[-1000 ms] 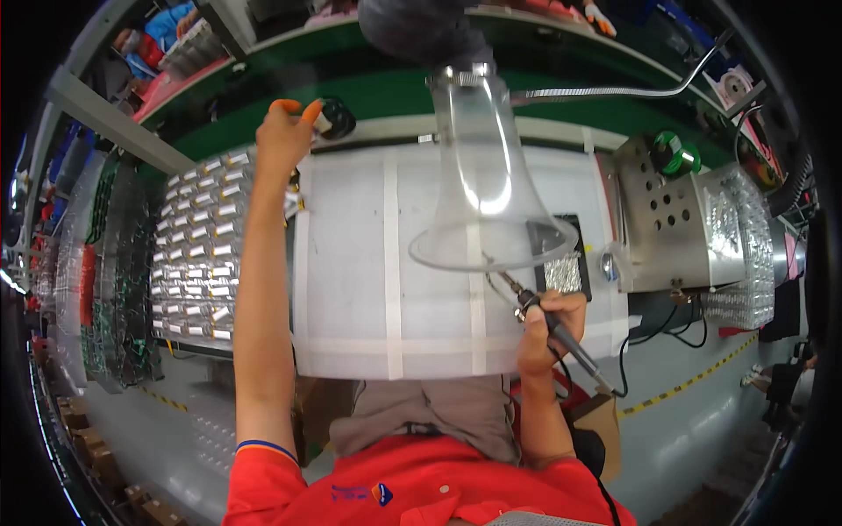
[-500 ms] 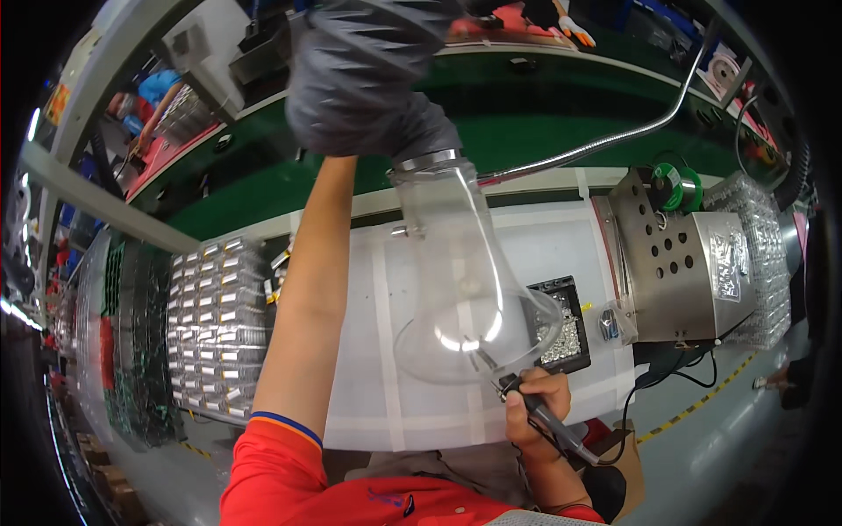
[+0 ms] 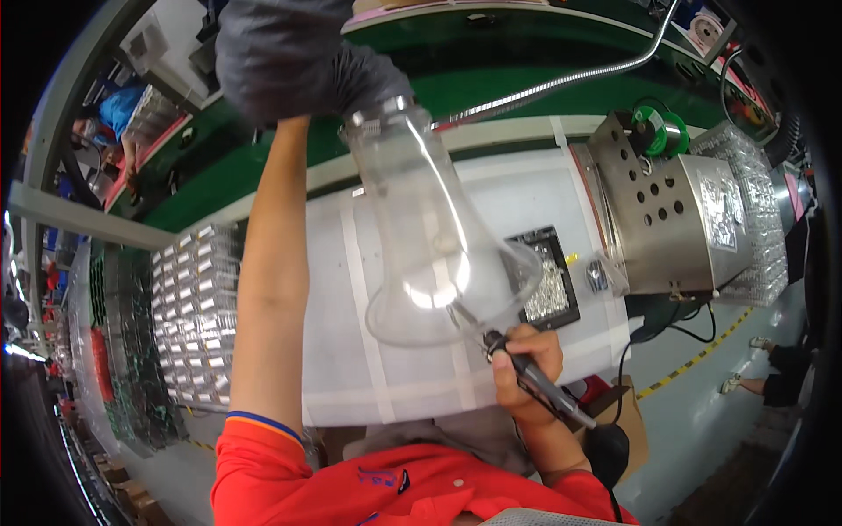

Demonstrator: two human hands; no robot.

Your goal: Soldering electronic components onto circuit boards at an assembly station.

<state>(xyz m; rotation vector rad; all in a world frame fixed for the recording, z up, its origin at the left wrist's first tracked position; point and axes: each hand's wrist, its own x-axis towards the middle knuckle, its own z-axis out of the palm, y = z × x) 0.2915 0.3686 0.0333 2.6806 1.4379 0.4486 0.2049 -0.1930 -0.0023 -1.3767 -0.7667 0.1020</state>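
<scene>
My right hand [image 3: 529,364] is closed round a soldering iron [image 3: 551,392] with a dark handle, its thin tip pointing up and left. The tip shows through or against the flared rim of a clear fume hood [image 3: 412,206]. That hood hangs over the white worktop from a thick grey flexible duct [image 3: 281,66]. My left forearm [image 3: 274,237] stretches far forward, and the duct hides my left hand. Beside the hood's rim, on the right, a black tray [image 3: 568,302] holds many small shiny metal parts.
Stacked clear trays of silvery parts [image 3: 195,320] stand at left. To the right are a perforated metal box [image 3: 653,210], a green solder wire spool [image 3: 660,131] and a small clear bag [image 3: 598,276]. A metal gooseneck pipe [image 3: 561,81] crosses behind. Another person [image 3: 118,110] sits far left.
The whole view has shifted, so the bench, hood and duct appear farther up and left. My right hand still grips the soldering iron near the hood's rim; my left hand stays hidden.
</scene>
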